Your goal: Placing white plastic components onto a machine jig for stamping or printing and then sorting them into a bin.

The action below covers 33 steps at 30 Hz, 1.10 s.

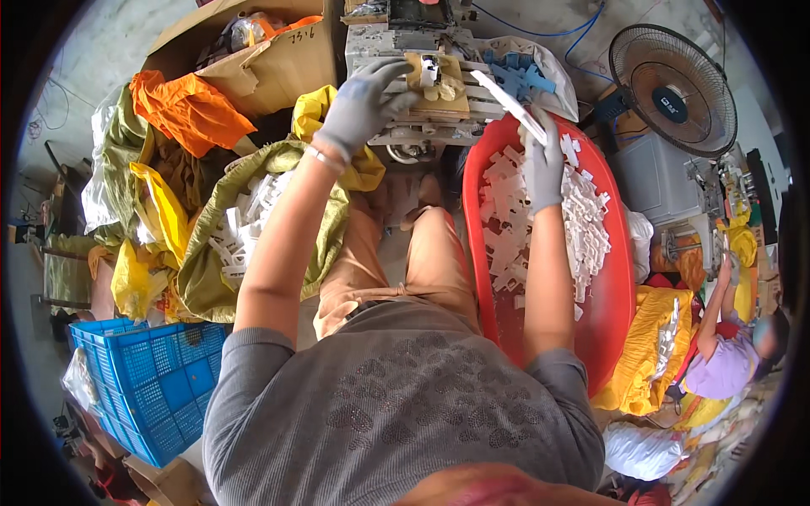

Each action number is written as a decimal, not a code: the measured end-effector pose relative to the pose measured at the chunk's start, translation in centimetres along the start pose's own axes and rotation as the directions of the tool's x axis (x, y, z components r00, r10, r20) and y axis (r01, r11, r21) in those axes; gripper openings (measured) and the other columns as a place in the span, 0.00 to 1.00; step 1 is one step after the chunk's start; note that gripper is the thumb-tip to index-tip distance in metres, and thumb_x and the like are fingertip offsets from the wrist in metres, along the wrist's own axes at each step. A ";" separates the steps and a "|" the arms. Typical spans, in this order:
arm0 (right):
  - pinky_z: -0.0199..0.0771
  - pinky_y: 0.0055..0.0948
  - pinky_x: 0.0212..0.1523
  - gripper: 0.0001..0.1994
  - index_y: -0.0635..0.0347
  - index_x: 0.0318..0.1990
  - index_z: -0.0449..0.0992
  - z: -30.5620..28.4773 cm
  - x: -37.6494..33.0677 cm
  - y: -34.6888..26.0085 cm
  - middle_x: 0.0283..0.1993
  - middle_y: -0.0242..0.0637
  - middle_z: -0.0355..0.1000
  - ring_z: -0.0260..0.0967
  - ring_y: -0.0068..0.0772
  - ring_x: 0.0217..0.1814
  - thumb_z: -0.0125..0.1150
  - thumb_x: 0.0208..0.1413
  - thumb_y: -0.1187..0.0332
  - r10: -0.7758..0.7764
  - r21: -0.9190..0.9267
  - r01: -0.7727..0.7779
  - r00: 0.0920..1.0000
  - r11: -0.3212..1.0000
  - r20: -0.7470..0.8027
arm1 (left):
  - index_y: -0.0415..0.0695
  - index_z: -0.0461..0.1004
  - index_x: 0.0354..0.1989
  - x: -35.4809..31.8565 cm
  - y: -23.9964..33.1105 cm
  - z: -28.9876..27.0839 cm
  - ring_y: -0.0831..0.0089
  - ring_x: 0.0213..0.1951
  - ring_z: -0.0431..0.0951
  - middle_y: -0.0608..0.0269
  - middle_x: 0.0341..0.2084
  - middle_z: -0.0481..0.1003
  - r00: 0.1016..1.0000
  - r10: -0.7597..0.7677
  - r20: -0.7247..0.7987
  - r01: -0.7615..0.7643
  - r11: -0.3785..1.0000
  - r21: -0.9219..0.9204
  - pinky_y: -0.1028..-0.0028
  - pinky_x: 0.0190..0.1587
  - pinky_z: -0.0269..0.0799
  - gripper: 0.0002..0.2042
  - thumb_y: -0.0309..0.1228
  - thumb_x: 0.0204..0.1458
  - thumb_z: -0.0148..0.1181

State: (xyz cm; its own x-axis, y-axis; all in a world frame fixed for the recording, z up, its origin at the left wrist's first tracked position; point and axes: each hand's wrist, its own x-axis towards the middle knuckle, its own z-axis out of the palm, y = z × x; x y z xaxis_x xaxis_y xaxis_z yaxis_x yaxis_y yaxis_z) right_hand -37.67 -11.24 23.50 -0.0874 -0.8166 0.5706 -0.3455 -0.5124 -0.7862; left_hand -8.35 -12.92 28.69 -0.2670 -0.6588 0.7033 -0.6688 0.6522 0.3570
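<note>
My left hand (359, 110), in a grey glove, reaches to the left side of a metal bench machine (371, 40). Its fingers are spread and nothing shows in them. Beside those fingertips is a yellowish block (450, 88) with a small white and dark part on it. My right hand (544, 165), also gloved, grips a long white plastic piece (510, 103) that points up and left toward the machine. Below that hand, a red tub (473, 244) holds a heap of white plastic pieces (588, 221).
An olive woven sack (325, 240) with white pieces stands left of my legs. Further left are a blue crate (139, 384), yellow bags and an orange cloth (181, 111). A carton (291, 63) is at the back left, a black fan (666, 93) back right. Another person (721, 367) works far right.
</note>
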 end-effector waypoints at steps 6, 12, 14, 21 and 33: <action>0.68 0.27 0.38 0.18 0.56 0.58 0.60 -0.9 -6.0 -1.1 0.47 0.36 0.68 0.67 0.25 0.36 0.47 0.62 0.65 0.460 0.725 -0.307 0.888 0.616 -0.014 | 0.46 0.71 0.48 3.6 -0.4 1.3 0.55 0.45 0.74 0.53 0.42 0.75 0.928 -0.169 0.333 0.197 0.979 -0.052 0.65 0.47 0.69 0.21 0.38 0.46 0.63; 0.68 0.30 0.40 0.14 0.54 0.52 0.66 0.3 -10.9 -0.2 0.44 0.32 0.69 0.67 0.28 0.37 0.49 0.60 0.63 0.600 0.891 -0.346 0.792 0.295 0.109 | 0.44 0.76 0.39 2.1 -1.3 2.7 0.63 0.27 0.76 0.54 0.25 0.75 0.988 -0.147 -0.040 0.139 0.979 -0.147 0.71 0.32 0.71 0.12 0.36 0.48 0.63; 0.68 0.29 0.38 0.17 0.54 0.55 0.64 1.3 -11.8 -1.2 0.49 0.36 0.69 0.66 0.26 0.36 0.48 0.60 0.62 0.614 0.871 -0.387 0.778 0.302 0.133 | 0.38 0.75 0.42 0.5 0.0 1.1 0.73 0.29 0.76 0.60 0.28 0.77 0.927 -0.359 -0.109 0.285 0.862 -0.420 0.77 0.35 0.71 0.12 0.31 0.52 0.59; 0.66 0.26 0.42 0.16 0.58 0.56 0.62 5.0 -15.0 -4.8 0.44 0.33 0.67 0.64 0.25 0.36 0.44 0.63 0.66 0.510 0.539 -0.499 0.848 0.679 0.143 | 0.42 0.72 0.43 -14.1 2.1 1.4 0.80 0.32 0.73 0.67 0.31 0.75 0.500 -0.800 0.331 0.424 -0.107 -0.899 0.79 0.36 0.71 0.10 0.30 0.55 0.56; 0.63 0.38 0.55 0.20 0.62 0.49 0.71 8.7 -14.8 -4.4 0.54 0.42 0.64 0.62 0.45 0.55 0.58 0.45 0.73 -0.193 -0.148 0.387 0.712 0.910 0.675 | 0.36 0.64 0.53 -21.9 2.3 2.7 0.75 0.39 0.75 0.62 0.39 0.74 0.415 -0.643 0.644 0.549 -0.387 -0.741 0.77 0.42 0.72 0.16 0.29 0.58 0.49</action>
State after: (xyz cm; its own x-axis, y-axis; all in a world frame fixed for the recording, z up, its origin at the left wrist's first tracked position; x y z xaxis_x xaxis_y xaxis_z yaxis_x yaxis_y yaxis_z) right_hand -26.69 0.78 16.46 0.6350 -0.6622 0.3979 -0.4869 -0.7429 -0.4594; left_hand -5.93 2.00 12.42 -0.1269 -0.9341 -0.3338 0.6259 -0.3365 0.7036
